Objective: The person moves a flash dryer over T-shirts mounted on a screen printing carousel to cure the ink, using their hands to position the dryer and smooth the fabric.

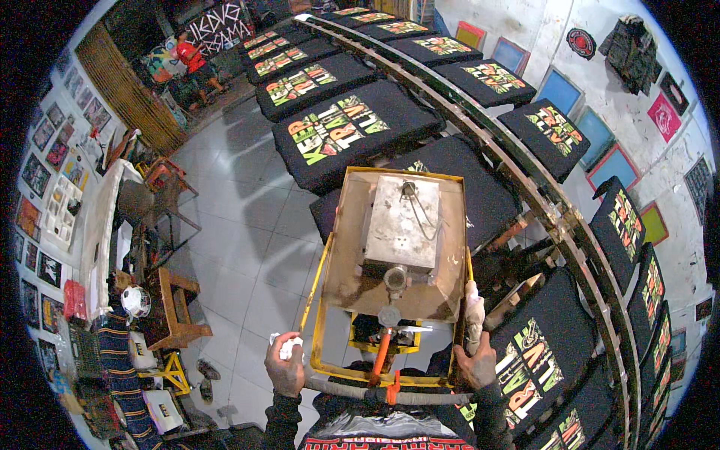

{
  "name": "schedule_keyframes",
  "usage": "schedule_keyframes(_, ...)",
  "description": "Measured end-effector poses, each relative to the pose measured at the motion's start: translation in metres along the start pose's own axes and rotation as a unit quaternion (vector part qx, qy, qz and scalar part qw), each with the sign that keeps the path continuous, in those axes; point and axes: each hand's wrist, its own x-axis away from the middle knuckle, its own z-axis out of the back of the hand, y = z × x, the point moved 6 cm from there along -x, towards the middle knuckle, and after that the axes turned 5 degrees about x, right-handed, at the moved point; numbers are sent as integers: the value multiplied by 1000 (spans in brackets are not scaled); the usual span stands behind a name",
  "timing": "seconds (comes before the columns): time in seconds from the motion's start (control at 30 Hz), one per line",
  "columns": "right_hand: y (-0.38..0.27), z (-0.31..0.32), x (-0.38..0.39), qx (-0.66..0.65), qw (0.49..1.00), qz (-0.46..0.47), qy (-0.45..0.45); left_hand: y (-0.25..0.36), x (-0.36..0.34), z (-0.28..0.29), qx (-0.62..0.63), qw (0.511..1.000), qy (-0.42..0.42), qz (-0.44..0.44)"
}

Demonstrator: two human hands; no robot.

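In front of me stands a yellow-framed heater unit (319,341) with a worn flat panel and a metal box (401,221) on top. My left hand (286,373) is closed around a crumpled white wrapping (286,346) beside the lower end of the frame's left yellow bar; whether the two are joined I cannot tell. On the other side, my right hand (477,366) grips a pale cloth-wrapped handle (474,319), thumb and forefinger on either side of it. An orange grip (381,356) sticks out toward me between the hands. The unit partly covers a black printed shirt (480,180).
Black printed shirts (360,127) lie on boards along both sides of a long curved rail (517,169). Framed screens (592,135) lean against the right wall. At left are a wooden stool (171,307), a chair (161,202) and a helmet (136,302). Another person (195,64) stands far back.
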Motion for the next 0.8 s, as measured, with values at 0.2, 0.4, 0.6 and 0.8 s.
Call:
schedule_keyframes(0.2, 8, -4, -2, -127, 989, -74, -15, 22, -2, -4, 89, 995, -25, 42)
schedule_keyframes(0.4, 14, -5, -3, -99, 989, -98, -44, 7, -5, -6, 112, 992, -42, 40)
schedule_keyframes(0.6, 18, -9, -1, -69, 994, -72, -31, -9, -3, -10, 237, 959, -81, 132)
schedule_keyframes(0.8, 33, -13, 1, -69, 996, -54, -28, -23, -11, -15, 215, 947, -194, 140)
